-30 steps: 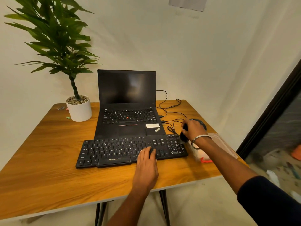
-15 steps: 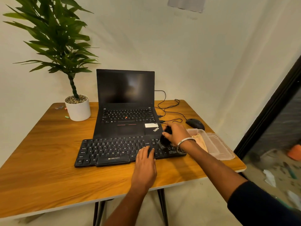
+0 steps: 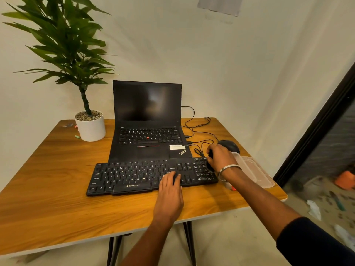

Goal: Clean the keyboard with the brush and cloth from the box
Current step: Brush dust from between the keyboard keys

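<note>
From the head camera, a black keyboard [image 3: 151, 174] lies on the wooden desk [image 3: 48, 198], just in front of an open black laptop [image 3: 148, 121] with a dark screen. The left hand [image 3: 170, 191] rests flat on the keyboard's lower middle part, its fingers straight and close together on the keys, holding nothing. The right hand [image 3: 221, 158] is at the right end of the keyboard, over the number keys, with its fingers curled around a dark brush [image 3: 209, 160]; only a small part of the brush shows beside the fingers. A metal bangle [image 3: 228, 167] sits on the right wrist. Just to the right of this hand stands a clear plastic box [image 3: 253, 169], near the desk's right edge; the cloth cannot be made out. A black mouse [image 3: 229, 145] lies behind the right hand, with its cable [image 3: 197, 129] running toward the laptop. A potted plant [image 3: 90, 125] stands at the far left of the desk.
</note>
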